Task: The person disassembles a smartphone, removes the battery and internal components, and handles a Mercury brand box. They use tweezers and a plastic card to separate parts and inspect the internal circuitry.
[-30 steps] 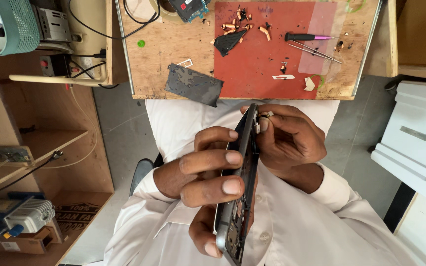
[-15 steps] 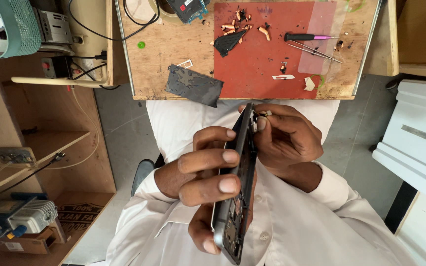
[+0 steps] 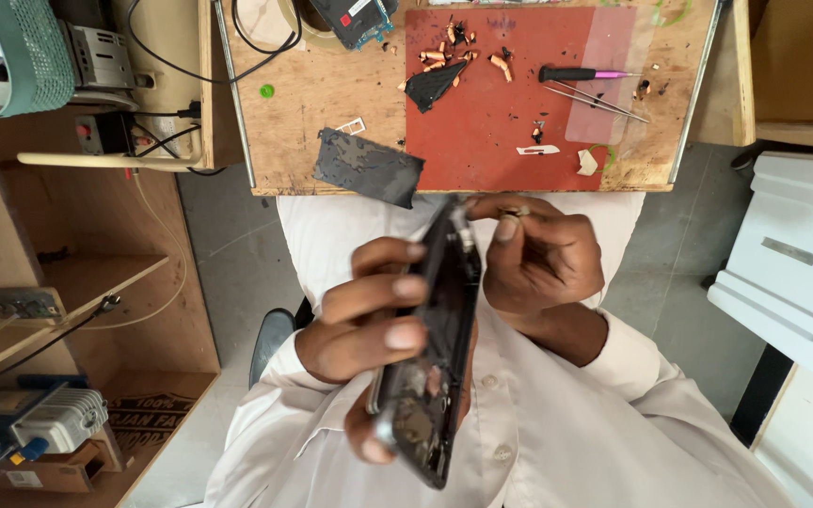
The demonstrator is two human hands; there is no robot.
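Left hand (image 3: 364,315) grips an opened phone (image 3: 435,357) edge-on; right hand (image 3: 538,259) pinches a small part (image 3: 512,213) at its top; screwdriver (image 3: 581,74), tweezers (image 3: 597,101) on red mat (image 3: 501,122) beyond

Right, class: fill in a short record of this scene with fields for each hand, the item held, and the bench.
left hand: left hand grips the opened phone, held edge-on
right hand: right hand pinches a small part at the phone's top edge
bench: red mat with screwdriver, tweezers, scattered bits
bench edge: dark panel
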